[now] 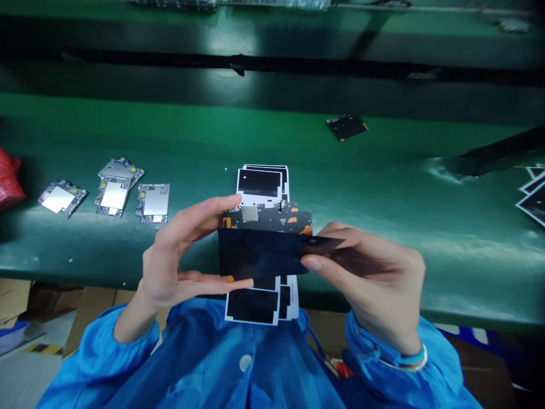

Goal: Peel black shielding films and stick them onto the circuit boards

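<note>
Left hand: fingers and thumb spread wide in a C around the stack of layered sheets (pixel 264 244), index tip (pixel 235 199) at the upper edge, thumb tip (pixel 249 283) at the lower edge.
Right hand: (pixel 366 272) thumb and index pressed together in a pinch on the corner of the dark film (pixel 259 253).
Stack position: held in the air above the front edge of the green worktop (pixel 477 267), not resting on it.
Stack layers: dark film on top, grey printed sheet (pixel 272 218) with orange patches behind, white-bordered liner (pixel 259 184) with black rectangles showing above and below.
Risk: film corner slipping from so narrow a pinch; uneven pull likely to crease the film or shift the layers; edge-only support from the left hand, so a dropped sheet possible, over the front edge.
Containers: red plastic bag (pixel 9 179) at the left edge of the worktop, contents hidden; cardboard boxes (pixel 96 304) below the front edge, contents not visible.
Worktop, left: bare circuit boards (pixel 114 194) with silver shields, in a loose group.
Worktop, far middle: one black pad (pixel 347 126), lying alone.
Worktop, right edge: more black-and-white sheets (pixel 534 199), partly cut off.
Wrists: blue sleeves (pixel 136 329); wristband (pixel 409 360) on the right.
</note>
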A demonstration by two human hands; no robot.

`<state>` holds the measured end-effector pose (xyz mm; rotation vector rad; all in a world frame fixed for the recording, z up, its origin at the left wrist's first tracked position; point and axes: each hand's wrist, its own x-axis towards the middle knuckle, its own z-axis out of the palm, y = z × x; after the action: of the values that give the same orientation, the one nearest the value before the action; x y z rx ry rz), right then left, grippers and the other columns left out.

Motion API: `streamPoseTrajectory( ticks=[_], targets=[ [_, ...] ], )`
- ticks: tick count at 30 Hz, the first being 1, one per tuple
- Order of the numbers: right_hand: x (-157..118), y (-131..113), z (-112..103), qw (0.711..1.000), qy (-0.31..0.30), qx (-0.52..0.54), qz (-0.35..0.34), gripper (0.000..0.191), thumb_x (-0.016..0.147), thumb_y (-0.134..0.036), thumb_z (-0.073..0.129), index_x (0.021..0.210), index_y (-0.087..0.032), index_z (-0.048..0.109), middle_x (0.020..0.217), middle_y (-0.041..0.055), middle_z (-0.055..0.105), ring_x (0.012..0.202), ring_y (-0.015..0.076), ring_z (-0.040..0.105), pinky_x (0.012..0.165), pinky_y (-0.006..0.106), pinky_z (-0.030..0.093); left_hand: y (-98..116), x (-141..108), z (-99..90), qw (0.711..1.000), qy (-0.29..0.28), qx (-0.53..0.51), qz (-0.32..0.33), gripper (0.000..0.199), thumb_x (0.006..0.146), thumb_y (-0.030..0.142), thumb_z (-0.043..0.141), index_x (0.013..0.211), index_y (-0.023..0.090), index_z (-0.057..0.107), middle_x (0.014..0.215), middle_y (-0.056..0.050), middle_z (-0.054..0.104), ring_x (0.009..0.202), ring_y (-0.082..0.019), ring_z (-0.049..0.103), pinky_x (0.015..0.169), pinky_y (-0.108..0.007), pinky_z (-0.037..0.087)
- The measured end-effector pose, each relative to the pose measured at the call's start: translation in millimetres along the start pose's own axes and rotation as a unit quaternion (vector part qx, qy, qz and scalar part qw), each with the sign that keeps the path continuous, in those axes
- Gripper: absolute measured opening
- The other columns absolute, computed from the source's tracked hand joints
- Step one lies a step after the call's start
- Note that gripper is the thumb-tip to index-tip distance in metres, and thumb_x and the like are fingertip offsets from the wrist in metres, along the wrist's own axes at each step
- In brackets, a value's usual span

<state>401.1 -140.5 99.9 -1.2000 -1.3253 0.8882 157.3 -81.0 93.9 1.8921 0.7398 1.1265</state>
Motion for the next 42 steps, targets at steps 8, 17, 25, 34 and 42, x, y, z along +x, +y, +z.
streamPoseTrajectory(
  ticks=[8,17,25,34,42],
  targets=[
    [-1,-1,-7,1.0,0.004,-0.022,0.003,0.013,0.084,-0.022,0.083,0.084,-0.034,0.076,0.071,-0.0028,0.07,0.059,0.0177,0.058,0.048,0.034,0.047,-1,3,3.9,1.0,-0.013,-0.006,0.016,0.084,0.08,0.038,0.087,0.153,0.041,0.047,0.143,-0.006,0.067,0.125,-0.029,0.07,0.104,-0.042,0.065],
    [-2,3,-8,1.0,-0.004,-0.009,0.007,0.007,0.088,-0.028,0.08,0.085,-0.032,0.075,0.071,-0.0018,0.07,0.059,0.0165,0.062,0.046,0.031,0.051,-5,-1,3.9,1.0,-0.011,0.018,0.004,0.081,0.079,0.043,0.088,0.15,0.04,0.05,0.143,-0.008,0.066,0.126,-0.03,0.069,0.099,-0.042,0.067],
    [-1,2,-6,0.995,0.001,-0.092,-0.043,0.015,0.086,-0.022,0.081,0.078,-0.027,0.068,0.068,-0.0046,0.065,0.058,0.0125,0.058,0.05,0.027,0.047,-9,1,0.6,0.991,-0.027,0.103,0.085,0.072,0.078,0.028,0.09,0.141,0.044,0.059,0.149,-0.001,0.059,0.121,-0.027,0.071,0.098,-0.041,0.068],
    [0,58,-18,0.911,-0.046,-0.405,-0.07,0.049,0.098,-0.06,0.057,0.123,-0.02,0.073,0.099,0.011,0.081,0.084,0.025,0.079,0.067,0.033,0.062,-45,76,3.2,0.976,-0.177,0.127,-0.012,0.024,0.089,0.036,0.077,0.112,0.029,0.076,0.148,-0.007,0.055,0.14,-0.033,0.056,0.12,-0.052,0.049],
    [6,115,19,0.919,-0.167,-0.349,-0.077,0.097,0.095,-0.035,0.07,0.168,-0.027,0.007,0.166,0.0177,0.039,0.158,0.0329,0.028,0.128,0.067,0.022,-98,118,13.9,0.917,-0.119,0.349,-0.153,0.053,0.092,0.054,0.067,0.125,0.014,0.064,0.138,-0.022,0.056,0.129,-0.043,0.06,0.109,-0.059,0.048]
  ],
)
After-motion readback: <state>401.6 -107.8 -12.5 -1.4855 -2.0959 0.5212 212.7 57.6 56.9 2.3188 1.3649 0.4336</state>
